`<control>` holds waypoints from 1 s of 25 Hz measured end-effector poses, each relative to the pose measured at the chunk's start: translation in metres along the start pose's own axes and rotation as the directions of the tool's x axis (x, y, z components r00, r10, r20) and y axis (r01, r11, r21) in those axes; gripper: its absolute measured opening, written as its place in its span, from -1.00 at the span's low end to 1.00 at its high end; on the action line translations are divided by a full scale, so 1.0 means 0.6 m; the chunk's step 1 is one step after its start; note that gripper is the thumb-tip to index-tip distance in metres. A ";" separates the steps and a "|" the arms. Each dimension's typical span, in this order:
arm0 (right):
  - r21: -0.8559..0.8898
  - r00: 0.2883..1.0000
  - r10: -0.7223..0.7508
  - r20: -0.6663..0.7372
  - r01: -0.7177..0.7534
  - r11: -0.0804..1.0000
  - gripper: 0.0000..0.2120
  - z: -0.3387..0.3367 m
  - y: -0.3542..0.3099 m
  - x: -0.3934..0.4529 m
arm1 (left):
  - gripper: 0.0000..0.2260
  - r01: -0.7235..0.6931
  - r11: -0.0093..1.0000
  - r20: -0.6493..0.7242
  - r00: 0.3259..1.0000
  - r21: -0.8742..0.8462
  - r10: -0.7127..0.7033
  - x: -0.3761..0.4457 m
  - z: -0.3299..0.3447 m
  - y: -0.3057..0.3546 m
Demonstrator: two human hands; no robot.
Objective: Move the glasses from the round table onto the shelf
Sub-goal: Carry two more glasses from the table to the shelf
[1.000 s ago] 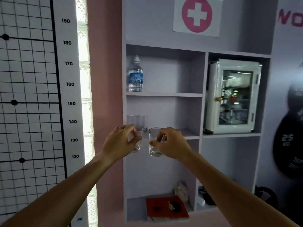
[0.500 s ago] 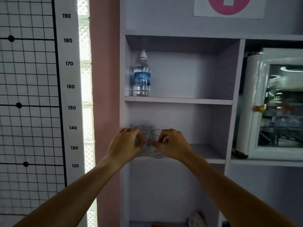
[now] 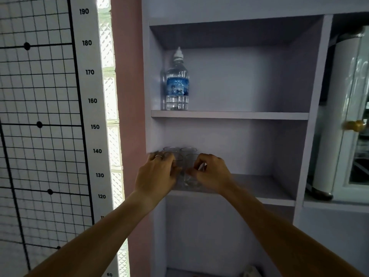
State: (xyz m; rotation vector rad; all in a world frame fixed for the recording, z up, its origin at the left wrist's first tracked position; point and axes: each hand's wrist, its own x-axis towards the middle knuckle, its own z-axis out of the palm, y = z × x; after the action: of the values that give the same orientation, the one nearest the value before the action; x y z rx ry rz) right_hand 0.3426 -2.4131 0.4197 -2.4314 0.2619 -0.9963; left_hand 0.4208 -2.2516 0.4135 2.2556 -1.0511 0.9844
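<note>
Glasses (image 3: 189, 177) are what we have in both hands, down at the left end of the middle shelf (image 3: 259, 186) of the pale lilac unit. Our left hand (image 3: 155, 174) curls around one clear glass, mostly hiding it, with a thin ring showing on one finger. Our right hand (image 3: 211, 172) pinches a second clear glass by its side, thumb and fingertips closed on the wall; the thick base of that glass sits at or just above the shelf board, and we cannot tell whether it touches. The two held glasses are just beside each other, near the front edge of the board. Behind them, further back in the same compartment, the rims of two more clear glasses (image 3: 179, 150) stand side by side against the left corner.

In the compartment above, a water bottle (image 3: 177, 84) with a blue label and a pale cap stands upright at the left end of its board, close to the side wall. To the right of the open compartments, a white cabinet (image 3: 343, 116) with a glass door and a brass knob fills the neighbouring bay. To our left, a height chart (image 3: 89, 100) with numbers running down its strip hangs beside a black wire grid (image 3: 36, 116), and a strip of glass blocks (image 3: 109, 96) lets light in between the chart and the pink wall.
</note>
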 end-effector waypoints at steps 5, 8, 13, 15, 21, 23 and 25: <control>0.085 1.000 -0.021 -0.015 0.023 0.996 -0.74 0.008 0.010 0.007 | -0.73 0.017 0.996 0.006 1.000 0.091 -0.018 0.000 0.005 0.005; 0.143 0.999 0.004 -0.040 0.002 0.990 -0.52 0.013 0.014 0.006 | -0.71 0.010 0.993 0.006 1.000 0.116 -0.010 -0.001 0.007 0.004; 0.214 0.999 0.023 -0.033 -0.015 0.977 -0.47 0.019 0.016 0.003 | -0.68 0.011 0.992 -0.025 1.000 0.129 -0.008 -0.006 0.008 0.004; 0.231 0.998 0.032 -0.044 -0.021 0.973 -0.46 0.022 0.015 0.003 | -0.65 -0.003 0.990 -0.027 1.000 0.138 0.007 -0.006 0.007 0.004; 0.246 0.999 -0.006 -0.052 0.018 0.969 -0.48 0.034 0.023 0.006 | -0.71 -0.062 0.985 -0.029 0.997 0.163 0.068 -0.009 0.012 -0.003; 0.245 0.997 -0.026 -0.073 0.043 0.969 -0.50 0.037 0.024 0.006 | -0.75 -0.073 0.982 -0.012 0.997 0.173 0.076 -0.009 0.014 -0.006; 0.229 0.995 -0.036 -0.091 0.056 0.972 -0.50 0.038 0.027 0.005 | -0.79 -0.075 0.984 -0.001 0.997 0.160 0.076 -0.010 0.016 -0.011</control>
State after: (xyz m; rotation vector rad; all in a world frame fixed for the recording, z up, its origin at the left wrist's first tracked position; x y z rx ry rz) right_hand 0.3605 -2.4197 0.3992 -2.1962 0.1118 -1.0900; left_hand 0.4271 -2.2511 0.4021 2.3526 -1.0970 1.1441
